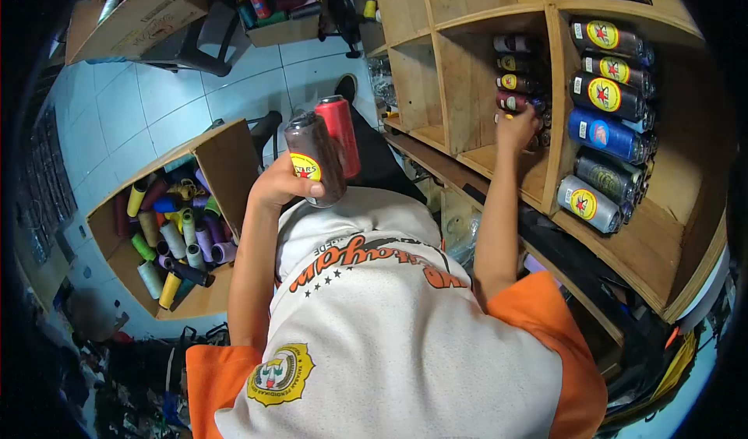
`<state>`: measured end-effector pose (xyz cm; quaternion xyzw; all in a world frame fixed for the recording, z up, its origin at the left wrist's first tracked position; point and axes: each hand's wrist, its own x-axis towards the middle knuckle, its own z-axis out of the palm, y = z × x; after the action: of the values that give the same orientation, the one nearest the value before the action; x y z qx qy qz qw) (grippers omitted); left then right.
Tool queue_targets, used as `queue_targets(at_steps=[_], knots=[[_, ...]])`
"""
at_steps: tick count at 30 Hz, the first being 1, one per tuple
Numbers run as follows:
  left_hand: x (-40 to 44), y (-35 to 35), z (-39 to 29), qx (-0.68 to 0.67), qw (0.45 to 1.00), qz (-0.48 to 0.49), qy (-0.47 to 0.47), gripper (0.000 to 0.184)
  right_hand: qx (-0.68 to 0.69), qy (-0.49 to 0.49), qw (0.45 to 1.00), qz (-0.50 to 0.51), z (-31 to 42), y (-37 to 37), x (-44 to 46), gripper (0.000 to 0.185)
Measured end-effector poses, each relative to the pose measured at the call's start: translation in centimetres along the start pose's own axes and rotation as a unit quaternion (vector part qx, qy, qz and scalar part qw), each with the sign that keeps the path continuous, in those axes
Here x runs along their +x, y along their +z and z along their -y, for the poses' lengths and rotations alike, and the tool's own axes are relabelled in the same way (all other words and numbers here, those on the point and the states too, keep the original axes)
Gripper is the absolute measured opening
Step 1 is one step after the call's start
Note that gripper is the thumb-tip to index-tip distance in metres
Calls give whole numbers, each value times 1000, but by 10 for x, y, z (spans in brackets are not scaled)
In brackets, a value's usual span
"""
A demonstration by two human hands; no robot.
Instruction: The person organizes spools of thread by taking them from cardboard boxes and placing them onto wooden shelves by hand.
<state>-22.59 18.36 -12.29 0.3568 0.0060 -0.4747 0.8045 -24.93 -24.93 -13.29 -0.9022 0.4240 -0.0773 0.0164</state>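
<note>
My left hand (287,183) is closed around a dark brown thread spool (318,155) with a yellow and red label. A red thread spool (340,137) stands right beside it, against the brown one; the fingers behind the two are hidden. To the right, my right hand (516,131) reaches into a compartment of the wooden shelf, its fingers bent round a thread spool (502,117) that is mostly covered. Just above the fingertips lies a dark red spool (514,101), with several dark spools (516,63) stacked over it.
The wooden shelf (555,127) has a neighbouring compartment with black, blue and grey spools (604,133). A cardboard box (227,158) of loose coloured spools stands on the tiled floor (167,96) at left. More boxes (132,22) are at the top left.
</note>
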Motion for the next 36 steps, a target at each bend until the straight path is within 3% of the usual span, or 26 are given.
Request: queue_targets(at_steps=[2,3,4,5,7,9,11,14,17,18,21,24,27,30,33,34,36], knots=[[4,9,-6,-7,1000,7,-19,73,226,-83,946,217,46,-18,-35,57],[4,9,-4,-4,1000,10,-22,73,331,-123,870,346,63,-22,-53,48],[4,7,0,-1,1000,14,-24,72,411,-94,770,480,90,-39,-70,46],[7,6,1,2,999,20,-27,72,478,-54,692,538,113,-53,-90,49],[15,5,-3,36,993,101,-58,72,455,-103,677,569,138,-71,-116,41],[19,18,-24,93,975,177,-95,72,416,-328,700,479,136,-54,-125,39],[21,29,-31,160,958,197,-137,73,375,-311,695,529,131,-66,-115,38],[27,24,-8,120,968,197,-94,71,408,-258,671,563,108,-73,-105,41],[42,24,25,-124,974,191,3,69,546,-190,610,542,85,-96,-98,41],[39,28,19,-172,973,154,-17,62,554,-192,612,531,79,-99,-98,41],[34,29,12,-167,979,105,-55,77,566,-201,620,505,70,-104,-103,38],[40,44,1,-111,985,130,-4,80,550,-234,647,473,72,-106,-106,39],[40,44,-2,-79,987,141,2,81,496,-52,717,487,70,-100,-115,41],[41,40,0,-53,990,129,-37,82,438,-43,720,537,56,-96,-113,38],[45,23,13,245,963,84,-67,73,342,23,829,442,40,-85,-94,37],[41,39,3,242,966,72,-52,62,209,17,905,370,28,-75,-82,39],[38,46,-1,285,954,93,1,59,-11,-2,977,212,9,-64,-56,44]])
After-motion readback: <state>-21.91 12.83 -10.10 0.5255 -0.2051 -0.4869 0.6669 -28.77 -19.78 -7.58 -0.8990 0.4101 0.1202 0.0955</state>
